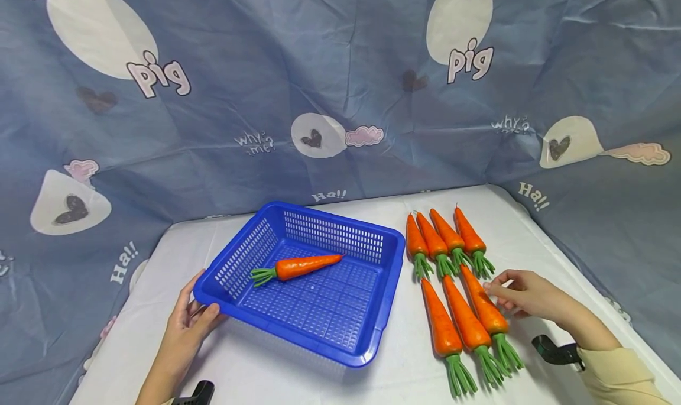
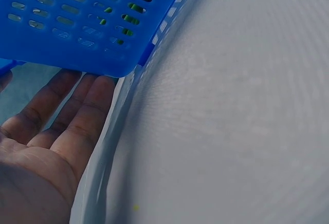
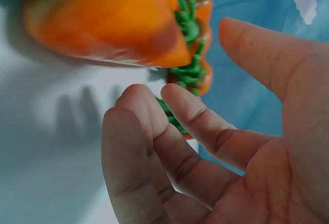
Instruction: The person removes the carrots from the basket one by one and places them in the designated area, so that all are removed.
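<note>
A blue plastic basket [image 1: 391,263] stands on the white table [image 1: 276,375] with one orange carrot [image 1: 303,266] lying in it. My left hand [image 1: 199,301] is at its near left corner, fingers [image 2: 77,106] straight beneath the basket [image 2: 67,34] and thumb against the rim. Right of the basket, several carrots lie in two rows. My right hand [image 1: 492,290] hovers beside the rightmost front carrot [image 1: 486,310], fingers loosely bent and holding nothing. In the right wrist view that carrot [image 3: 103,18] sits just above the fingertips of my right hand [image 3: 185,62].
A blue printed cloth [image 1: 340,97] hangs behind and around the table. The back row of carrots [image 1: 447,236] lies near the far edge. Black wrist mounts show at the lower right [image 1: 555,352] and lower left [image 1: 197,391]. Bare table [image 2: 231,131] lies in front of the basket.
</note>
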{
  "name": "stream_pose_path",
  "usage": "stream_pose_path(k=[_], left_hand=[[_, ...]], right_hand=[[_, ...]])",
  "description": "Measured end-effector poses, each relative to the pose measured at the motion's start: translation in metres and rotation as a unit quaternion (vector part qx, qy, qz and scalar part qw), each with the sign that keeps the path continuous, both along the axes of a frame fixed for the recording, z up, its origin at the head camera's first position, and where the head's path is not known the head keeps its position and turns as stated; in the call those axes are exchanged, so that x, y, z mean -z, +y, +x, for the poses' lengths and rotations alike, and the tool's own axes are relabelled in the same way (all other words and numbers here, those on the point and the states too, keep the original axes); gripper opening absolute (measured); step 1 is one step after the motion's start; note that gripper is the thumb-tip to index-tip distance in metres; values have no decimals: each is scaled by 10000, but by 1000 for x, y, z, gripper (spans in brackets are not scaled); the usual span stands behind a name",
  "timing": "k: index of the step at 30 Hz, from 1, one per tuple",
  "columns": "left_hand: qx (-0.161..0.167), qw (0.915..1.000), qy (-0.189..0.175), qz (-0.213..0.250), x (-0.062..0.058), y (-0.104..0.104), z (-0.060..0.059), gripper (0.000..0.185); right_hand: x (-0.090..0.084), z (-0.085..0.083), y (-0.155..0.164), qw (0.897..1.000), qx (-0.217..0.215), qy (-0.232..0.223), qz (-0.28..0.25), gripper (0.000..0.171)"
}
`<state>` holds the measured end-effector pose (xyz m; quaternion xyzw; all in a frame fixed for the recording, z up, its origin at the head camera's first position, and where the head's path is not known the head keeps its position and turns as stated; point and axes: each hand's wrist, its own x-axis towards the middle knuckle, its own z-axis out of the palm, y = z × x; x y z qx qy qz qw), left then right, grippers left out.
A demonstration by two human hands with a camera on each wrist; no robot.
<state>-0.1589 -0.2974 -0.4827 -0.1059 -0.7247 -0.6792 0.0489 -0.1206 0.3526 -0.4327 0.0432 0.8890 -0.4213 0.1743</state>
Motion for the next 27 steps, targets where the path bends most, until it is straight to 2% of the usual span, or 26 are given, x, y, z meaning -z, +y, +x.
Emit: stream_pose_path(k=[7, 13, 22, 27], left_hand=[[25, 10000, 70, 4, 0, 0, 1, 72], [-7, 9998, -6, -182, 0, -1, 0, 73], [-30, 9999, -8, -167, 0, -1, 1, 72], [-87, 9996, -92, -250, 1, -1, 0, 72]], right_hand=[[-26, -3, -8, 9988, -76, 397, 270, 43], [-55, -11, -32, 9934, -317, 921, 612, 41], [-94, -33, -98, 9840, -927, 1405, 584, 38], [-105, -51, -142, 9776, -1375, 1534, 429, 33]])
